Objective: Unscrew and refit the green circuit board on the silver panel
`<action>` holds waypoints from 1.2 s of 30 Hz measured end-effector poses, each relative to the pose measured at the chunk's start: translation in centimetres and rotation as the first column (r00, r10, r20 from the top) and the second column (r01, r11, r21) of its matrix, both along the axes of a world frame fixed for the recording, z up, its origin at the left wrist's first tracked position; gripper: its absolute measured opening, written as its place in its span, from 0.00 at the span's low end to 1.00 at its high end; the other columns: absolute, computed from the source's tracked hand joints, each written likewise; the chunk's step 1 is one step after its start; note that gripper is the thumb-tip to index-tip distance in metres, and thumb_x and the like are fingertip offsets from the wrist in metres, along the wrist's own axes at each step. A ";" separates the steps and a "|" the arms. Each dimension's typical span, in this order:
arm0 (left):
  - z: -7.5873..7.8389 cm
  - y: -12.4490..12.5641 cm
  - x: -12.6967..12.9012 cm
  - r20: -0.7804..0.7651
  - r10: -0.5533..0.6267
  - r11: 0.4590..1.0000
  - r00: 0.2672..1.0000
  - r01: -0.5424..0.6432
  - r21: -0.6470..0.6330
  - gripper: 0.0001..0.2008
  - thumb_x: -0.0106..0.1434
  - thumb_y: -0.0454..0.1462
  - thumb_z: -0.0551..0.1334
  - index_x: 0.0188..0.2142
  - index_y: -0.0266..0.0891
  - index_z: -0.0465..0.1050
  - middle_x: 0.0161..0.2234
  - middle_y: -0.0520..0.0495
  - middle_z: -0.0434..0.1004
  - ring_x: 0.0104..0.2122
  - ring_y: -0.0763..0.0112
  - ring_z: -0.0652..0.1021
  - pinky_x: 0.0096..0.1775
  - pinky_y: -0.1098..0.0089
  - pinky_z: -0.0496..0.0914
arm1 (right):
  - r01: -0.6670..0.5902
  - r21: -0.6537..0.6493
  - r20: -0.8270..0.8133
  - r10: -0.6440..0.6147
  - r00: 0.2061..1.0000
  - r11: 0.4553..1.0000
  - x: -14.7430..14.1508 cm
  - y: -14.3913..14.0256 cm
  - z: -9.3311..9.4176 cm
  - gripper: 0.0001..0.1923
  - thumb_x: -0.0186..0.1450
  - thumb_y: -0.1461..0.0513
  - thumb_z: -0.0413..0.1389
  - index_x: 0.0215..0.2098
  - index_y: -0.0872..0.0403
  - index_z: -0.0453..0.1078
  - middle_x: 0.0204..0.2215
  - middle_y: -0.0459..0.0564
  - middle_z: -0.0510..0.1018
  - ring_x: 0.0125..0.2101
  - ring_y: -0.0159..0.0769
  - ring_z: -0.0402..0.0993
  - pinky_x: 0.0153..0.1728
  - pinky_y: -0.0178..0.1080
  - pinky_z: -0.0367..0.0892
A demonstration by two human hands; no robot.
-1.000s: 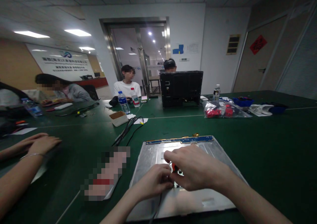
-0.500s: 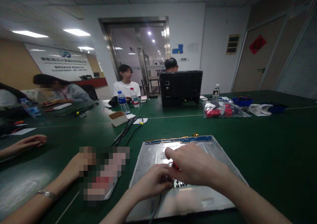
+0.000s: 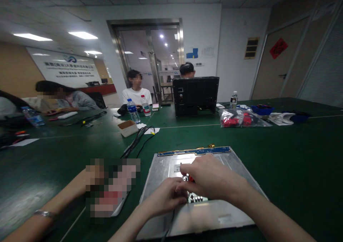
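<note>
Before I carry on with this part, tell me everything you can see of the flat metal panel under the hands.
The panel is a flat, roughly rectangular, silvery sheet that looks like metal, lying on the green table. A narrow blue circuit strip runs along its far edge. Near its middle sits a small board with dark components, partly covered. The left hand and right hand hide much of the centre; whether they press on it can't be told.
</note>
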State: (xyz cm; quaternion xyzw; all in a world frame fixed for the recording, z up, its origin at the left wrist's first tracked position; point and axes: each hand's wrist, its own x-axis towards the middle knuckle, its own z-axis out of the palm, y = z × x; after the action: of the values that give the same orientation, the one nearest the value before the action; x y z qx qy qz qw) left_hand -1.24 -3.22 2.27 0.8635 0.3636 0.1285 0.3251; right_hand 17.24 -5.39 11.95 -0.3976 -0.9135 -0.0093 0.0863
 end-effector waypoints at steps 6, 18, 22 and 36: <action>0.1 -0.1 -0.1 0.080 -0.008 0.999 0.997 0.011 -0.036 0.08 0.56 0.30 0.58 0.31 0.41 0.74 0.34 0.52 0.76 0.34 0.67 0.74 0.36 0.72 0.65 | 0.007 0.017 -0.011 -0.006 1.000 1.000 0.0 0.0 0.0 0.09 0.63 0.57 0.51 0.36 0.53 0.70 0.25 0.48 0.78 0.24 0.35 0.71 0.20 0.36 0.44; 0.2 -0.2 0.1 0.071 -0.022 1.000 0.997 0.023 -0.007 0.07 0.56 0.29 0.58 0.29 0.41 0.73 0.33 0.52 0.75 0.33 0.69 0.73 0.36 0.74 0.64 | -0.018 0.024 -0.034 0.019 0.999 1.000 0.3 -0.2 -0.1 0.11 0.58 0.60 0.51 0.39 0.55 0.66 0.27 0.50 0.77 0.25 0.35 0.70 0.21 0.36 0.44; 0.0 0.1 0.0 0.078 -0.043 0.999 0.996 0.044 -0.007 0.05 0.55 0.29 0.60 0.29 0.40 0.73 0.34 0.52 0.75 0.34 0.69 0.73 0.37 0.74 0.64 | -0.016 0.058 -0.040 0.018 0.999 0.998 0.3 -0.1 -0.3 0.10 0.59 0.59 0.51 0.38 0.55 0.66 0.27 0.50 0.78 0.24 0.35 0.70 0.20 0.37 0.43; 0.1 -0.1 0.0 0.056 0.007 0.995 0.998 -0.001 -0.101 0.06 0.55 0.30 0.58 0.30 0.40 0.72 0.31 0.52 0.75 0.30 0.69 0.73 0.33 0.72 0.65 | 0.002 0.022 0.035 -0.002 0.999 1.000 -0.1 -0.2 0.4 0.12 0.65 0.55 0.51 0.32 0.53 0.72 0.23 0.48 0.77 0.24 0.36 0.73 0.21 0.35 0.48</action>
State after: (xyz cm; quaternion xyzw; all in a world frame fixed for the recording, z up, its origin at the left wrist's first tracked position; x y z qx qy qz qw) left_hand -1.21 -3.29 2.35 0.8413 0.3621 0.1346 0.3782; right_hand 17.14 -5.61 12.33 -0.3973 -0.9143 -0.0262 0.0749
